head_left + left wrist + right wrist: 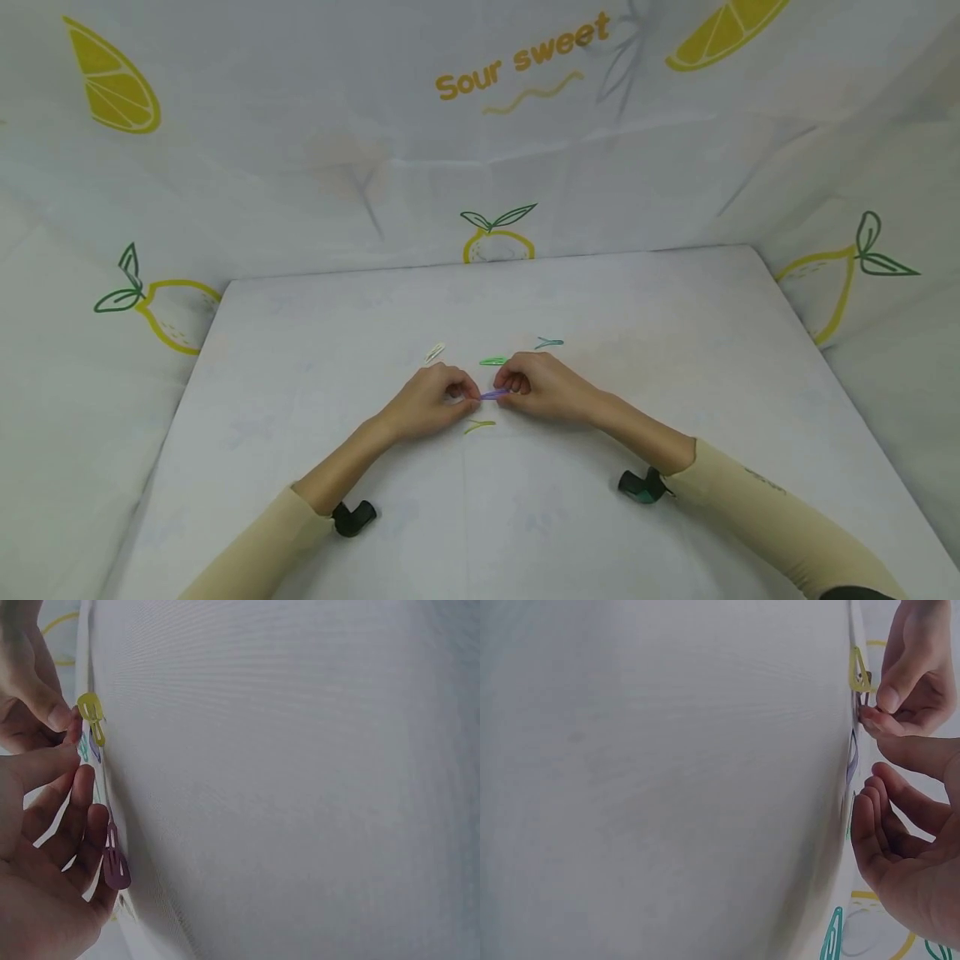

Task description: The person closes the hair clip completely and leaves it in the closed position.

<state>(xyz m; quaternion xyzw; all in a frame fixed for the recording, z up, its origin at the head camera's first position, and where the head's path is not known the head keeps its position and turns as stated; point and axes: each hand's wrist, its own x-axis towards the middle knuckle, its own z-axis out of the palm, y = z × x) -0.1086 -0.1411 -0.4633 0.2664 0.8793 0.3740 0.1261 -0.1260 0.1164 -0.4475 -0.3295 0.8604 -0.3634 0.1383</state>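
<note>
As left wrist shows, mauve clip (116,868) (head view: hidden), near fingers (97,818)

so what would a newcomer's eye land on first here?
The left hand and right hand, fingertips close together by a purple clip near mid-table. Next, bright clips around them: yellow clip nearer the wearer, green clip beyond. Then orange "Sour sweet" lettering on the cloth behind.

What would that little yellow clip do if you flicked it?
The yellow clip would probably slide rather than roll, being long and narrow. Its slim body with cut-outs suggests it is quite light. Its splayed, forked end may flex if squeezed.
</note>
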